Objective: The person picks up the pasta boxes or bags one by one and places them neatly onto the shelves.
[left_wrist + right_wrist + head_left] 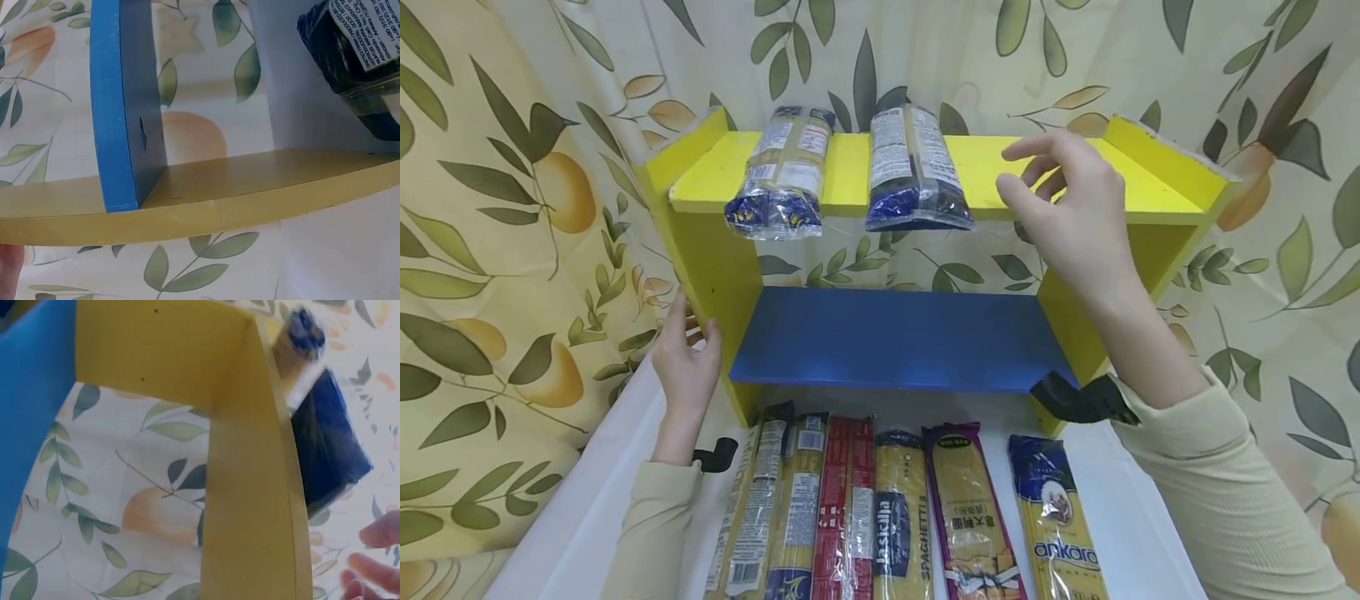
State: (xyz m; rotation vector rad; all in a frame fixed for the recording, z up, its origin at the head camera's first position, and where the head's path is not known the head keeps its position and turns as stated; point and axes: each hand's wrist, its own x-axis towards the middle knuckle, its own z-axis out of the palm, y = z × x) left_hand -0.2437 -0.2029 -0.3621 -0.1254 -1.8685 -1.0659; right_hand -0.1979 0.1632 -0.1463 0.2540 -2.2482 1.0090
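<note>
A yellow shelf unit [1075, 179] with a blue lower shelf [895, 337] stands on a white table. Two blue-ended pasta packs lie on the top shelf: one at the left [782, 171], one in the middle [913, 167]. My right hand [1060, 204] hovers over the front edge of the top shelf, right of the middle pack, fingers loosely spread and holding nothing. My left hand [685, 362] rests against the shelf's left side panel [715, 275]. The right wrist view shows fingertips [378, 550] beside a blue pack [325, 444].
Several spaghetti packs [895, 508] lie side by side on the white table [602, 500] in front of the shelf. Leaf-and-lemon patterned curtains [497, 208] enclose the back and sides. The blue shelf carries nothing.
</note>
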